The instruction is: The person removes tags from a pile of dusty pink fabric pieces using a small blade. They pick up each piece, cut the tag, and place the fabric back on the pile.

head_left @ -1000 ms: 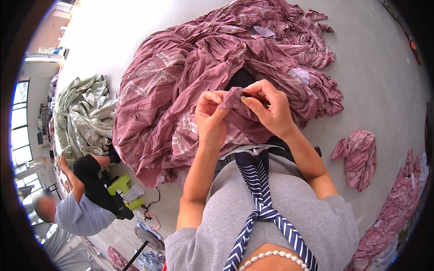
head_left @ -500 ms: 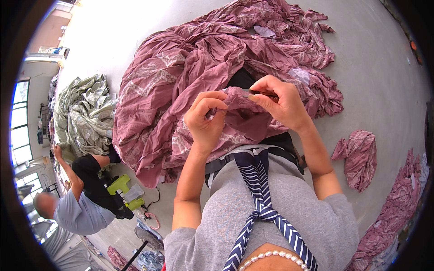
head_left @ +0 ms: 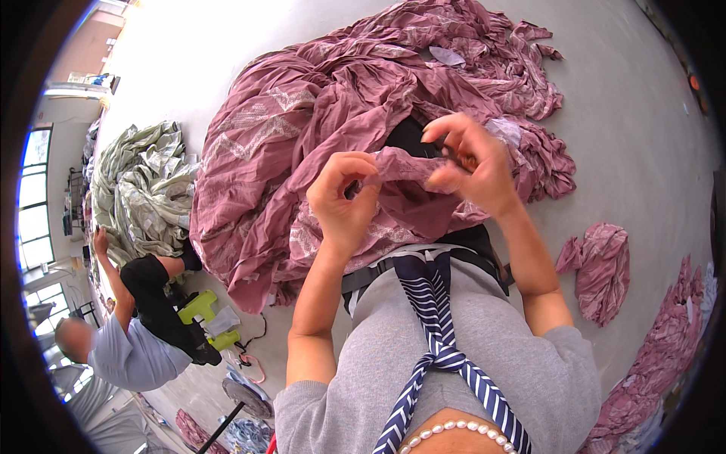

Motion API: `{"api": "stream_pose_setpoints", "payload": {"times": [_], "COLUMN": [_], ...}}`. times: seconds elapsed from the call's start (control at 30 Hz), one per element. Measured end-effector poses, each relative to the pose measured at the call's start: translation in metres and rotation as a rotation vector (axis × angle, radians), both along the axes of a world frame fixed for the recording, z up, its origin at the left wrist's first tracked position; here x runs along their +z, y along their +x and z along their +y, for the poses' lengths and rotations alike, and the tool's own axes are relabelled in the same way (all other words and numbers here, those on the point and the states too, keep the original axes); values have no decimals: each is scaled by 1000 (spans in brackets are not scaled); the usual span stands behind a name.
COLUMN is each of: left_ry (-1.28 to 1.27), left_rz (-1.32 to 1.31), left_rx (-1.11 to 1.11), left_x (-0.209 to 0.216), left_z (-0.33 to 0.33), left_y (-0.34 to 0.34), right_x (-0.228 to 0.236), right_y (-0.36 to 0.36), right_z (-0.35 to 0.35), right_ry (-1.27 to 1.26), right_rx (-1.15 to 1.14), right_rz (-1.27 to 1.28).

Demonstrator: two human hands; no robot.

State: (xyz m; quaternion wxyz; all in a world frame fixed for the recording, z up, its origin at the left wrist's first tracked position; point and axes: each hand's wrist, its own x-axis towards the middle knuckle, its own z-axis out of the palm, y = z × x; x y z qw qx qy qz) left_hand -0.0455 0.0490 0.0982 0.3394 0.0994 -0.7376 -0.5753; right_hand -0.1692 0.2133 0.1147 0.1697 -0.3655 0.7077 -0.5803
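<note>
I pinch a fold of the mauve fabric [head_left: 318,151] between the thumb and curled fingers of my left hand [head_left: 342,203], closed tight on the cloth. My right hand [head_left: 470,168] grips the same stretch of cloth a little to the right, fingers bent and closed over its edge, so a short band of it runs between my two hands. Both hands are raised in front of my chest, just above the big heap that the cloth belongs to. That heap spreads over the pale floor [head_left: 628,136] ahead of me, crumpled and gathered, with lighter zigzag print showing on some folds, and its near edge hangs down to my waist. Something dark [head_left: 408,138] shows under the cloth between my hands; I cannot tell what it is. A striped navy and white scarf [head_left: 435,333] hangs down my grey top.

To my right a small bundle of the same mauve cloth [head_left: 601,268] lies apart on the floor, and more of it is piled at the far right edge [head_left: 665,356]. To my left lies a heap of pale green-grey fabric [head_left: 140,189], and beside it another person [head_left: 132,333] sits low on the floor with an arm stretched up to that heap. A yellow-green object [head_left: 200,310] rests near that person
</note>
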Motion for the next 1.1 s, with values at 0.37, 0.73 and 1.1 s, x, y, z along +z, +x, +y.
{"api": "stream_pose_setpoints", "payload": {"times": [0.37, 0.73, 1.1], "left_ry": [618, 765, 900], "left_rz": [-412, -388, -395], "left_rx": [-560, -494, -422], "left_x": [-9, -17, -3], "left_z": [-36, -22, -13], "left_y": [9, 3, -2], "right_x": [-28, -37, -9], "right_y": [-21, -27, 17], "right_z": [7, 8, -4], "right_ry": [-34, -24, 59], "right_rx": [193, 167, -144], "right_rz": [-496, -436, 337]}}
